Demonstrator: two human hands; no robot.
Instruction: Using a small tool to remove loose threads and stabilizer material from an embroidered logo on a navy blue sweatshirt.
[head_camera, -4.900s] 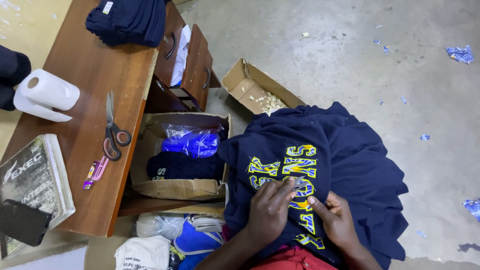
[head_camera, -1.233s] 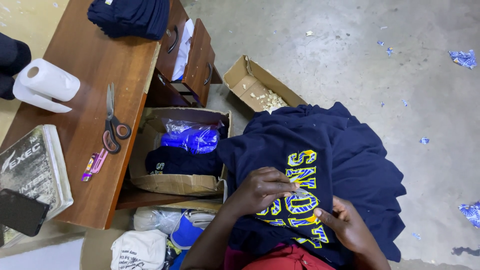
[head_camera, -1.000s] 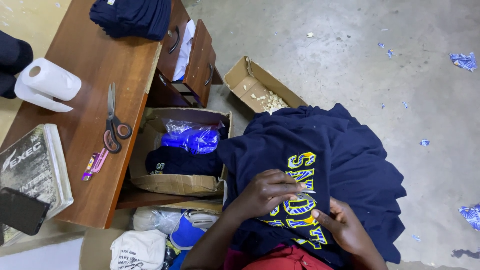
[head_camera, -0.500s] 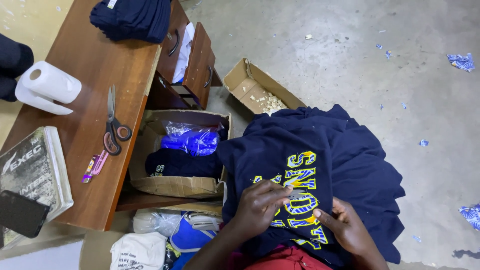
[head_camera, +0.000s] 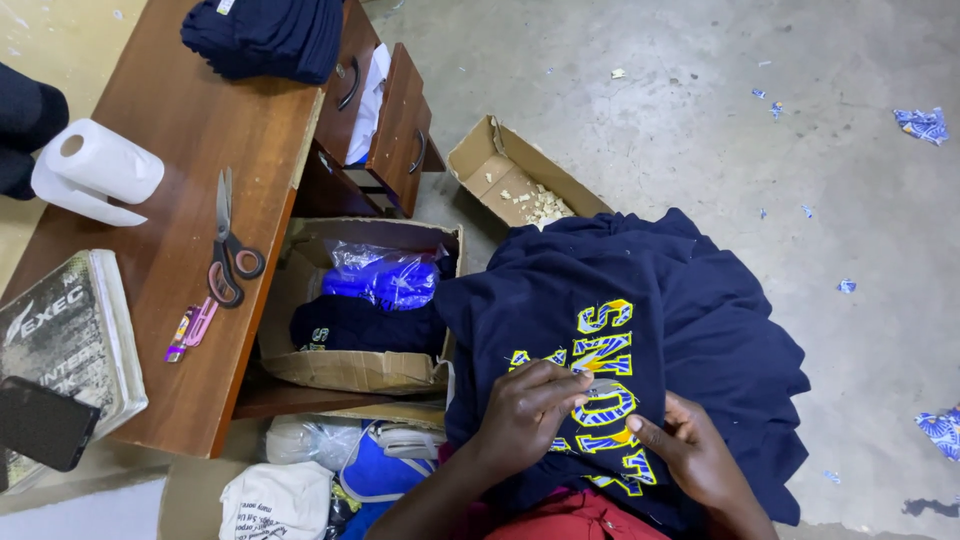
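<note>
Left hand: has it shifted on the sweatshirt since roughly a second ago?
Yes. The left hand has slid down the navy sweatshirt, away from the cardboard box; its fingers now sit lower on the yellow lettering.

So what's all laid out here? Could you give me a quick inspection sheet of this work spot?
Surface: wooden desk at left, two drawers pulled open; grey concrete floor.
Job's things: navy garment with yellow-and-blue lettering, spread over the person's lap.
Clutter: scissors, paper roll, book with a phone on it, pink tool, folded navy stack on the desk; open box of bagged clothes; small box of scraps.
Grippers: left hand pinches at the lettering; right hand rests on the fabric beside it.
Cables: nothing seen.
Surroundings: blue paper scraps scattered on the floor; bags under the desk edge.
</note>
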